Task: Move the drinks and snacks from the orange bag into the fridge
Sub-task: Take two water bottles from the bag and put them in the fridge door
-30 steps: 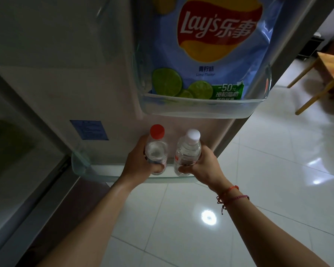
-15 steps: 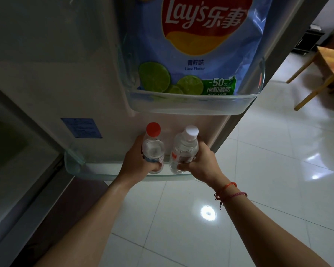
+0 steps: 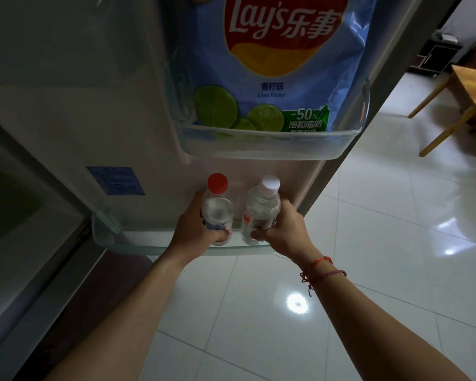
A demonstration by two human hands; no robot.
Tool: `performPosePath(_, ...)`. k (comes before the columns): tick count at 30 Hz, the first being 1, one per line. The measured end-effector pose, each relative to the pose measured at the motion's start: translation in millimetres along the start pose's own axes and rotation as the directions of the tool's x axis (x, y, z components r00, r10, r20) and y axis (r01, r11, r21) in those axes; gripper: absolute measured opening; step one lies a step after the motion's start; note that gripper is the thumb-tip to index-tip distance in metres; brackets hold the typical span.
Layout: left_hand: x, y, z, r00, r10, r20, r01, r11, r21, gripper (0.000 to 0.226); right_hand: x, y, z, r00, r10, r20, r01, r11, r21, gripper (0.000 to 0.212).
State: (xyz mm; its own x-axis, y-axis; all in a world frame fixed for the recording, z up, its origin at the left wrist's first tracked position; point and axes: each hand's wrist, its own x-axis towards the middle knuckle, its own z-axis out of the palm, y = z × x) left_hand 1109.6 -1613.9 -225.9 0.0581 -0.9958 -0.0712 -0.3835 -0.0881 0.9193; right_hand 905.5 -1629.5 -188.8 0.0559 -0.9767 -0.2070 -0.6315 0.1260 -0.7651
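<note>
Head view: both hands work at the open fridge door, just above frame centre. The left hand [image 3: 195,226] wraps its fingers around the lower body of the red-capped bottle [image 3: 217,210]. The right hand [image 3: 283,229] is clamped the same way on the white-capped bottle [image 3: 263,207], at 3 o'clock from the first. The bottles stand upright, close together but apart, with their bases down inside the lower door shelf [image 3: 107,232]; whether they rest on its floor I cannot tell. At 12 o'clock the chip bag [image 3: 280,64] stands in the upper door shelf [image 3: 272,145].

Both bottles look full of clear liquid, so I judge them moderately heavy for their size. The thin plastic walls probably give under a hard squeeze and may be slick. Mid-body, around the label, is the sensible grip, as here; the caps are too narrow to steer by. The shelf's low front lip could let a tall bottle tip when released.

A wooden table [image 3: 473,86] stands at 2 o'clock.
</note>
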Motion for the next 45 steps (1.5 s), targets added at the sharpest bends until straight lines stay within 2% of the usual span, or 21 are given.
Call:
performPosePath(13,-6.7,8.2,-6.7,0.999,0.0,0.037,-0.002,0.999,0.051,0.082,-6.0,-4.6,-5.5,1.0,-0.014,0.01,0.013,0.999,0.039,0.076)
performPosePath(17,-16.6,16.7,-12.4,1.0,-0.006,0.004,0.006,0.996,0.087,0.079,-13.5,-5.9,-8.9,0.999,-0.044,0.005,0.044,0.997,0.064,0.078)
performPosePath(20,-26.8,26.4,-19.0,1.0,0.014,-0.024,-0.01,0.988,0.153,0.088,-21.4,-8.1,-13.2,0.996,-0.092,-0.004,0.092,0.995,0.047,0.078)
performPosePath(24,-48.3,39.0,-32.4,0.992,0.11,-0.065,-0.082,0.939,0.334,0.089,-41.1,-17.3,-20.6,0.986,-0.165,-0.024,0.164,0.986,-0.035,0.083)
performPosePath(27,-66.0,47.8,-42.2,0.968,0.236,-0.089,-0.164,0.857,0.488,0.08,-58.3,-23.0,-26.3,0.978,-0.205,-0.043,0.197,0.969,-0.152,0.086)
performPosePath(31,-92.4,63.1,-50.7,0.934,0.346,-0.089,-0.212,0.738,0.641,0.078,-85.6,-27.4,-32.6,0.971,-0.233,-0.053,0.213,0.946,-0.243,0.079)
performPosePath(39,-138.9,89.6,-63.6,0.91,0.4,-0.112,-0.167,0.6,0.783,0.09,-132.9,-32.7,-44.2,0.934,-0.342,-0.107,0.213,0.77,-0.601,0.08)
performPosePath(45,-158.4,107.2,-66.3,0.899,0.424,-0.113,-0.168,0.571,0.804,0.095,-152.5,-43.6,-57.2,0.919,-0.375,-0.119,0.207,0.718,-0.664,0.079)
